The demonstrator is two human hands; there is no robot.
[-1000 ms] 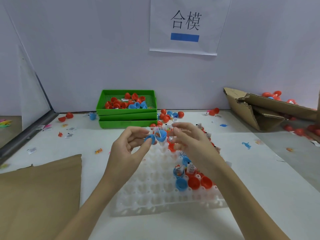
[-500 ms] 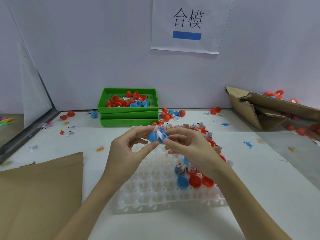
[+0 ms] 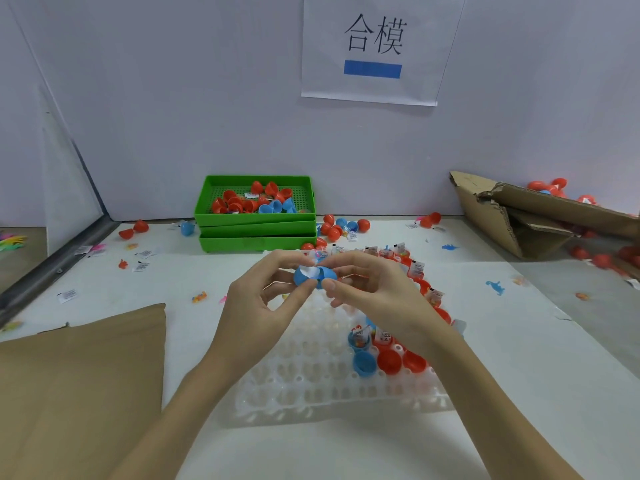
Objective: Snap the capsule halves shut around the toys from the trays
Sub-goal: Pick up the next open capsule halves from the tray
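Above the clear plastic cell tray (image 3: pixel 311 393), both hands hold one blue capsule (image 3: pixel 313 276) between them. My left hand (image 3: pixel 263 299) pinches its left half and my right hand (image 3: pixel 367 289) pinches its right half. The two halves are pressed almost together, with a white paper slip showing in the gap on top. On the tray's right side sit open red halves (image 3: pixel 389 362) and blue halves (image 3: pixel 363 363), some with small packed toys (image 3: pixel 360 337) in them. More filled halves line the tray's far right edge, partly hidden behind my right hand.
Stacked green trays (image 3: pixel 256 237) with loose red and blue halves stand at the back. A torn cardboard box (image 3: pixel 512 216) lies at the right, brown cardboard (image 3: pixel 79 382) at the left. Loose capsules, paper slips and tiny toys are scattered over the white table.
The two blue halves, held slightly apart a second ago, have been brought together between my hands. Both hands stayed above the tray's far end.
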